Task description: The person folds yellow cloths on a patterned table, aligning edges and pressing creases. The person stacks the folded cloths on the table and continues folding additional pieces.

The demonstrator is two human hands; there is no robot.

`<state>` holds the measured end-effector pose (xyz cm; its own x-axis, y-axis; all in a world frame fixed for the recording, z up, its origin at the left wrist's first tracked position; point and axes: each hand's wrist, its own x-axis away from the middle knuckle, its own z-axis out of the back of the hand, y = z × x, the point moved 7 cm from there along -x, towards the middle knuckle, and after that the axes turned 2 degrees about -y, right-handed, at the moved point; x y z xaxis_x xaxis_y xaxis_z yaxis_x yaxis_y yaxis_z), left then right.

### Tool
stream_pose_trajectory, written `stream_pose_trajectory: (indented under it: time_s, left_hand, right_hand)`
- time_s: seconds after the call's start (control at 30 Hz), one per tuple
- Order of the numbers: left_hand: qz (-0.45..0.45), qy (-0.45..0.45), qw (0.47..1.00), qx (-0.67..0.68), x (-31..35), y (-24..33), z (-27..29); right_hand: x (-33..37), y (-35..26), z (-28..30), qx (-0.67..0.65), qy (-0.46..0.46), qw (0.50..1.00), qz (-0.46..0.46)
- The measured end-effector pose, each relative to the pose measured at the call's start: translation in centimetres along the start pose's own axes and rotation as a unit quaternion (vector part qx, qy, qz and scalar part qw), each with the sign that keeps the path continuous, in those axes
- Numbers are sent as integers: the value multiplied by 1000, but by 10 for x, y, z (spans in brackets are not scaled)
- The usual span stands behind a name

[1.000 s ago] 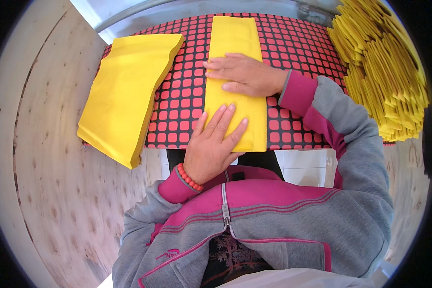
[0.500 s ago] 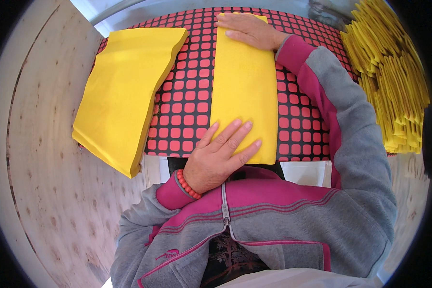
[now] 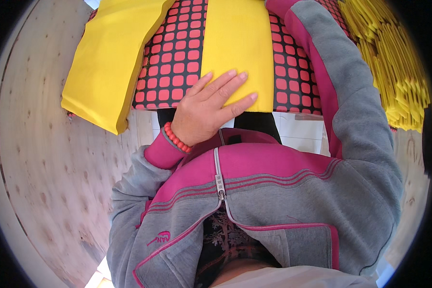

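Observation:
A long folded yellow cloth (image 3: 237, 41) lies lengthwise on the table, its near end close to the front edge. Flat on that near end rests my left hand (image 3: 208, 106), fingers spread, with a red bead bracelet at the wrist. My right arm (image 3: 343, 62) reaches forward along the cloth's right side. Its cuff meets the upper edge of the picture by the cloth, and the hand beyond is out of the frame. To the left is a thick stack of flat yellow cloth (image 3: 108, 53), its near corner overhanging the table.
The table wears a black cover with red squares (image 3: 170, 67). Many folded yellow pieces (image 3: 393, 72) are piled at the right end. A pale wooden panel (image 3: 43, 144) stands along the left side, and white tiles (image 3: 297, 130) show below the table's front edge.
The view has tipped toward my body, so the table and cloth sit higher in the picture. My right hand has passed out of sight at the top. My left hand stays flat on the cloth.

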<state>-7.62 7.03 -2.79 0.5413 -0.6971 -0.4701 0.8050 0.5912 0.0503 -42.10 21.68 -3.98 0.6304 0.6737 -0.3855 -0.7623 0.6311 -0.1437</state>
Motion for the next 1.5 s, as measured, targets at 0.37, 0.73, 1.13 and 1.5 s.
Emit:
stream_pose_trajectory:
  time_s: [0.37,0.73,1.13,1.5]
  left_hand:
    - [-8,42,999,-17,2,4,3]
    - [-38,124,991,14,30,8,12]
    - [136,59,951,270,88,15,-6]
    - [325,-14,490,809,84,3,-48]
  right_hand:
    - [95,-156,26,-86,-40,978,184]
    - [169,-240,51,-76,-119,980,141]
    - [202,-291,63,29,39,990,133]
    - [197,-291,71,45,106,985,128]
